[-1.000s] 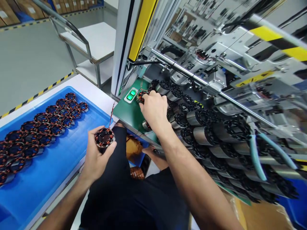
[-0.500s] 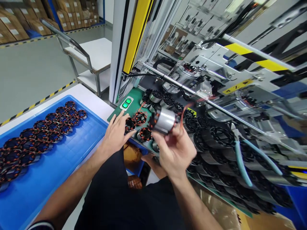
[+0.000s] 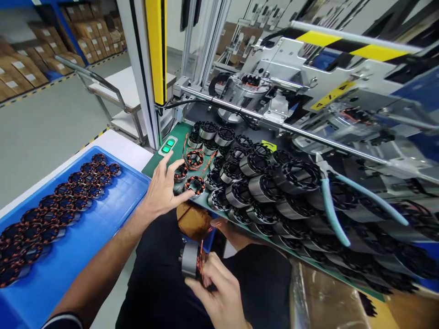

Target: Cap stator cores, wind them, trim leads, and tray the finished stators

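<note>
My right hand (image 3: 219, 285) grips a motor stator (image 3: 190, 259) low over my lap. Its grey metal side faces left, and orange copper wire trails up from its near end. My left hand (image 3: 163, 187) is at the bench's near edge with thumb and fingers spread. Its fingers are beside one copper-wound stator (image 3: 180, 172), and the thumb tip is at the rim of another wound stator (image 3: 195, 184); whether it presses on them I cannot tell. Behind these sits a wound stator with loose red-orange leads (image 3: 194, 159). Two lit green buttons (image 3: 168, 145) are just beyond my left fingertips.
Stacked black-and-grey stators (image 3: 264, 187) cover the green bench, with blue-handled pliers (image 3: 331, 201) on top. A blue tray (image 3: 113, 201) of wound stators is at left. Behind the metal rail (image 3: 236, 109) stands a machine. Below the bench's edge is a brown-coated container (image 3: 194, 221).
My right hand has brought the stator down from above the bench to over my lap. My left hand stays beside the wound stators. The view has shifted slightly.
</note>
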Available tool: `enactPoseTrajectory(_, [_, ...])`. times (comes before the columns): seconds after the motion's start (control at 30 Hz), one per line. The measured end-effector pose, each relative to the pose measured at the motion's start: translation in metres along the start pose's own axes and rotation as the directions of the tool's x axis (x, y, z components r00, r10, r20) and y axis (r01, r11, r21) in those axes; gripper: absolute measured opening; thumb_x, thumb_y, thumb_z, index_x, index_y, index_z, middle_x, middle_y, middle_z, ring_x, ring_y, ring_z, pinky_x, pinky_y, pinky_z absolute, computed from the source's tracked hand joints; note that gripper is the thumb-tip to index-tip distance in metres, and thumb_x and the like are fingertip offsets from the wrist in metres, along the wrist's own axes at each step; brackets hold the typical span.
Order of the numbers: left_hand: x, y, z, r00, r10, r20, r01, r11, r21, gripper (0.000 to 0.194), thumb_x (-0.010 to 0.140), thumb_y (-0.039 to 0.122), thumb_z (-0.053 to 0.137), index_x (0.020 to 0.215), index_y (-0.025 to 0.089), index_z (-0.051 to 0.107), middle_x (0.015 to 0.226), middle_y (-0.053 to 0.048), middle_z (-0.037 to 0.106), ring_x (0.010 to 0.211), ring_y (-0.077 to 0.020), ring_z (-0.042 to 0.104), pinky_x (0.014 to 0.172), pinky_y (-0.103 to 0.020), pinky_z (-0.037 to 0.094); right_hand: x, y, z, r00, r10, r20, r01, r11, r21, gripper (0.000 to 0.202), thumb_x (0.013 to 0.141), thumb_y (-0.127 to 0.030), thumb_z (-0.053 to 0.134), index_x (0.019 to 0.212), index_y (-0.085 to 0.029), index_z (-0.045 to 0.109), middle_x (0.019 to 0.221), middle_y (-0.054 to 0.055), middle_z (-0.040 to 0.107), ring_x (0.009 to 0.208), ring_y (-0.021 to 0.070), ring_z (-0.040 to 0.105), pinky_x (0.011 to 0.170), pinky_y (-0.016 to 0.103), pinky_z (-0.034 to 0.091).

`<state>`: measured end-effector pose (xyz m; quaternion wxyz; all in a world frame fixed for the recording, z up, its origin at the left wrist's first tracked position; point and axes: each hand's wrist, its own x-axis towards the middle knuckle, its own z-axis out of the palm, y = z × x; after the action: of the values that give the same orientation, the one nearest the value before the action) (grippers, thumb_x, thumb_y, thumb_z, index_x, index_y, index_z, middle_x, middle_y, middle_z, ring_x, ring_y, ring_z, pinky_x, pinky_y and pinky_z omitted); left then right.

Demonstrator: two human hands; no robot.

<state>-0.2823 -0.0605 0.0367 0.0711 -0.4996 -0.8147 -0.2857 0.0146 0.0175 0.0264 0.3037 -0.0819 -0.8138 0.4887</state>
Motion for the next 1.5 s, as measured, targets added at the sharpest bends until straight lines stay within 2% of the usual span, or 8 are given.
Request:
enactPoseTrajectory(0.27, [0.0,0.001,0.011,0.999,0.029,-0.022,-0.028,0.999,0.044,0.078,0.116,0.058,0.087,0.177,0.027,0.048,0.19,-0.029,0.047,0.172,-0.0488,0.063,0.135,-0.071,0.062,-0.015,0.01,-0.018,1.0,0.0,0.022,0.001,1.0,-0.017,0.038,0.127,-0.043,0.073,0.097,-0.027,0.056,0.079,-0.004,0.053,0.072,0.0162,0.058,0.065,0.028,0.048])
enactPoseTrajectory(0.47, [-0.03,0.036,-0.035,0.971,0.068,-0.23,-0.103,0.984,-0.147,0.104,0.096,0.081,0.101,0.174,0.028,0.06,0.182,-0.025,0.058,0.173,-0.0511,0.059,0.142,-0.076,0.053,0.006,0.007,-0.075,0.975,-0.105,0.194,0.136,0.979,-0.151,0.018,0.131,-0.034,0.062,0.121,-0.024,0.072,0.091,0.0,0.069,0.084,0.019,0.063,0.08,0.032,0.053])
enactPoseTrajectory(0.53, [-0.048,0.063,-0.051,0.996,0.054,0.064,-0.024,0.915,-0.402,0.107,0.085,0.078,0.112,0.169,0.029,0.065,0.169,-0.021,0.07,0.156,-0.0457,0.074,0.129,-0.063,0.068,0.015,0.001,-0.098,0.945,-0.151,0.289,0.217,0.953,-0.212,0.02,0.132,-0.029,0.059,0.124,-0.021,0.075,0.091,0.0,0.068,0.086,0.0201,0.06,0.085,0.035,0.052])
enactPoseTrajectory(0.6, [-0.061,0.093,-0.056,0.872,0.123,0.473,0.224,0.76,-0.61,0.112,0.082,0.067,0.118,0.173,0.031,0.062,0.167,-0.019,0.074,0.146,-0.0401,0.083,0.119,-0.052,0.074,0.023,-0.004,-0.114,0.894,-0.198,0.403,0.322,0.908,-0.268,0.026,0.132,-0.023,0.054,0.124,-0.019,0.079,0.091,0.001,0.067,0.087,0.0218,0.058,0.09,0.039,0.05])
enactPoseTrajectory(0.7, [-0.072,0.132,-0.04,0.719,0.146,0.679,0.479,0.605,-0.636,0.112,0.08,0.046,0.121,0.173,0.029,0.061,0.166,-0.017,0.076,0.148,-0.0396,0.083,0.13,-0.053,0.07,0.033,-0.01,-0.121,0.835,-0.209,0.509,0.407,0.857,-0.316,0.033,0.128,-0.011,0.053,0.116,-0.019,0.082,0.091,0.002,0.069,0.089,0.0237,0.058,0.096,0.043,0.047])
enactPoseTrajectory(1.03, [-0.072,0.157,-0.016,0.94,-0.002,0.34,0.311,0.413,-0.856,0.079,0.087,0.022,0.116,0.14,0.03,0.058,0.13,-0.003,0.087,0.117,-0.023,0.091,0.105,-0.036,0.076,0.009,-0.024,-0.142,0.988,0.09,0.125,-0.078,0.992,-0.096,0.077,0.113,-0.04,0.093,0.182,-0.023,0.064,0.161,0.017,0.074,0.147,0.0339,0.075,0.128,0.046,0.065])
enactPoseTrajectory(1.3, [-0.065,0.162,-0.013,0.962,0.013,0.273,0.239,0.444,-0.864,0.083,0.082,0.032,0.122,0.141,0.032,0.062,0.127,-0.004,0.088,0.107,-0.0255,0.092,0.089,-0.036,0.079,0.0,-0.042,-0.145,0.945,0.311,0.102,-0.321,0.941,0.106,0.027,0.123,-0.038,0.079,0.148,-0.033,0.088,0.145,0.011,0.088,0.13,0.0303,0.087,0.113,0.046,0.074])
enactPoseTrajectory(1.5, [-0.067,0.17,-0.017,0.939,0.009,0.344,0.313,0.394,-0.864,0.082,0.081,0.026,0.122,0.139,0.033,0.065,0.132,-0.001,0.086,0.112,-0.024,0.091,0.095,-0.035,0.078,0.002,-0.04,-0.145,0.946,0.233,0.225,-0.232,0.972,-0.031,0.056,0.116,-0.047,0.091,0.167,-0.029,0.073,0.166,0.015,0.081,0.15,0.037,0.081,0.131,0.056,0.069])
